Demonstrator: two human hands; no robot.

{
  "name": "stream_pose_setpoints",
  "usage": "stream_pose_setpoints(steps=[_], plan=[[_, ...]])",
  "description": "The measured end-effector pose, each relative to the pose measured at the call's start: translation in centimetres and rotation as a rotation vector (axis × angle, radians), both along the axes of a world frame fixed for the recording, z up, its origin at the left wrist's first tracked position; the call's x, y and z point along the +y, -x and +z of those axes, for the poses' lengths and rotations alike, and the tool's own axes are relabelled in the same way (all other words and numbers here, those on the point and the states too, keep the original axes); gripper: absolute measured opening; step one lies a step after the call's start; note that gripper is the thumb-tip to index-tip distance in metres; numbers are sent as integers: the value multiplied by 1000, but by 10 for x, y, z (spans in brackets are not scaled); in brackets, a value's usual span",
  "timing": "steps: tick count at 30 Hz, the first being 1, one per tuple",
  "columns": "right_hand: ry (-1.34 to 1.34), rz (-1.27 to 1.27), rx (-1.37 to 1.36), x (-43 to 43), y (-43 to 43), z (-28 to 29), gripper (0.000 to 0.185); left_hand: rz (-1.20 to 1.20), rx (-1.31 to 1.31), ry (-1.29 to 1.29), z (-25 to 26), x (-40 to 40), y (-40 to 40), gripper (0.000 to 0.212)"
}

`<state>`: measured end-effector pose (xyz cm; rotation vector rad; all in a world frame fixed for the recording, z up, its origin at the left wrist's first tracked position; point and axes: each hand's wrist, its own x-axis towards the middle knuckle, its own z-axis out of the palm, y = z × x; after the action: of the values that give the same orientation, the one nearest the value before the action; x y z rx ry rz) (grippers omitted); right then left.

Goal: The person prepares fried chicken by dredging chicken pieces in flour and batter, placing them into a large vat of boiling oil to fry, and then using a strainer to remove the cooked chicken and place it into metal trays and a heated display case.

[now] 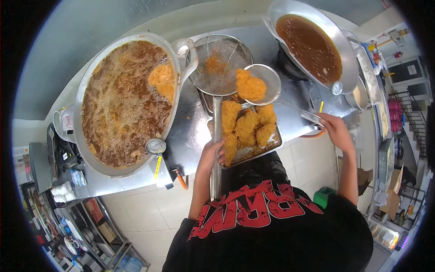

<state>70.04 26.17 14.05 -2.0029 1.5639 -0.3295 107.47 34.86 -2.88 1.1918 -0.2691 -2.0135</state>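
Observation:
My left hand [211,154] is closed around the long metal handle of a large wire-mesh skimmer [234,51], which has brown crumbs in its mesh. In my right hand [335,132] is the handle of a smaller mesh strainer [272,80]. A golden breaded fried piece [251,85] lies partly in this strainer, at its left side. Below it, several breaded fried pieces [247,125] lie on a metal tray [249,154] near the counter's front edge. To the left, a large metal wok [102,167] holds bubbling oil [119,102], with battered pieces [162,79] at its right side.
A second wok [350,68] with brown oil stands at the back right, a dial thermometer [337,88] at its rim. Another thermometer [156,146] sits at the left wok's front rim. An orange hose [181,179] is below the steel counter [190,129]. Shelves [98,217] stand at lower left.

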Motion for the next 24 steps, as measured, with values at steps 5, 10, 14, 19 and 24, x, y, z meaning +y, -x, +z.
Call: stream_pose_setpoints(steps=[5,10,14,19,24], plan=[[144,-26,399,78,-22,22,29,4,40,8,-12,-7,-3,29],[244,-3,515,154,-39,-70,47,2,77,10,-12,-13,-4,29],[289,-128,400,166,-41,-74,47,4,107,18,-24,-4,-7,29],[57,-321,-43,108,-70,-74,35,-2,-41,62,-14,18,-2,31],[136,-49,-174,-47,-76,-153,36,-116,-344,201,-22,54,4,31]])
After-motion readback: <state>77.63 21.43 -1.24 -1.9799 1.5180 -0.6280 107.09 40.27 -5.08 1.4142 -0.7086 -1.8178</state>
